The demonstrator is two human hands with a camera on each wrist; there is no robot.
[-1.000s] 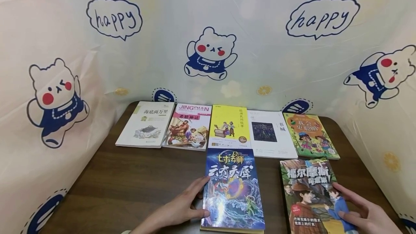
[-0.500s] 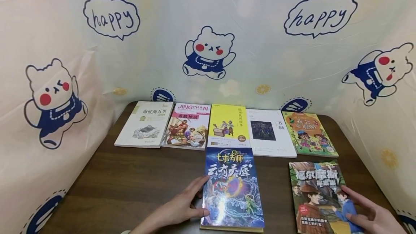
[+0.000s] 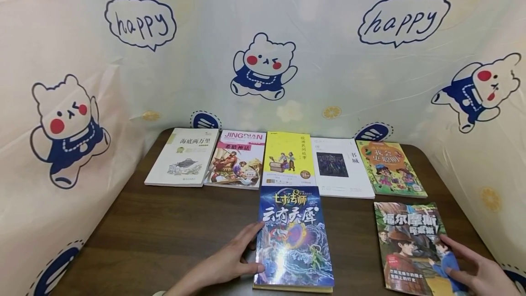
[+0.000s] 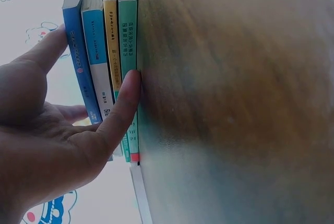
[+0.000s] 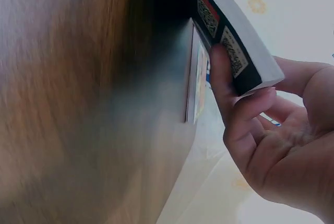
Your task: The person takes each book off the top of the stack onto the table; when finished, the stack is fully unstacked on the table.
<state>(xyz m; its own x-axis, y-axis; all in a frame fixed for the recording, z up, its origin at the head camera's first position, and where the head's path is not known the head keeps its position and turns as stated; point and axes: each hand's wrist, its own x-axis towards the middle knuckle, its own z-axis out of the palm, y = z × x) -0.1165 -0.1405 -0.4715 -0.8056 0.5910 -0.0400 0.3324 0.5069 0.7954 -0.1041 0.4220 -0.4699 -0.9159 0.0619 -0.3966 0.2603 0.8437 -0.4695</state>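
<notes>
In the head view my left hand rests along the left side of a glossy blue book. The left wrist view shows that book topping a stack; my fairly straight fingers touch the blue spine and the green spine at the bottom. My right hand grips the right edge of a paperback with two cartoon figures on its cover. In the right wrist view the fingers and thumb pinch this paperback, tilted above the table, its dark back cover showing.
Along the table's back lie a white book, a pink-topped book, a yellow book, a white book with a dark picture and an orange-green book. A printed curtain encloses the brown table.
My right hand has carried the cartoon paperback to the right, away from the blue book, below the orange-green book. My left hand has stayed at the stack.
</notes>
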